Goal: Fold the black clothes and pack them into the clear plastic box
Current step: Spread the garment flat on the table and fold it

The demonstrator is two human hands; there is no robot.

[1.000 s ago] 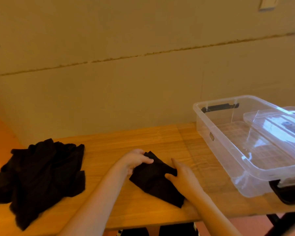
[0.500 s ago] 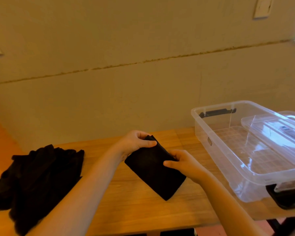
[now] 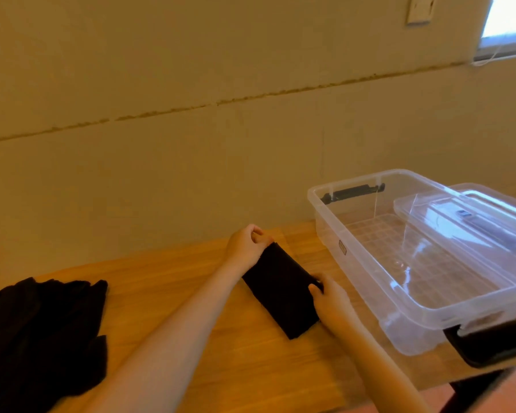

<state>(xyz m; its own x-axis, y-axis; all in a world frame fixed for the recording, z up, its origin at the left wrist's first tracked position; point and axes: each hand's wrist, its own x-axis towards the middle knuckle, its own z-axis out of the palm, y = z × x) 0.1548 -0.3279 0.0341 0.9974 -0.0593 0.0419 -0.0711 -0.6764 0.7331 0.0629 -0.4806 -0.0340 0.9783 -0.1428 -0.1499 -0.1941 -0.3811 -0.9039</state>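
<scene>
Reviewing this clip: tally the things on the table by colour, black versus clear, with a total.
Black: 2, the folded black cloth held by the left hand and right hand, and the black clothes pile.
Clear: 2, the plastic box and its lid.
Total: 4

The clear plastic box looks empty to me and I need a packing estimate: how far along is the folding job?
Early. Done: nothing lies in the clear plastic box, whose lid rests across its far side. In hand: the left hand and right hand pinch opposite ends of one folded black garment. Left: packing it, then folding the black pile at the table's left end.
</scene>
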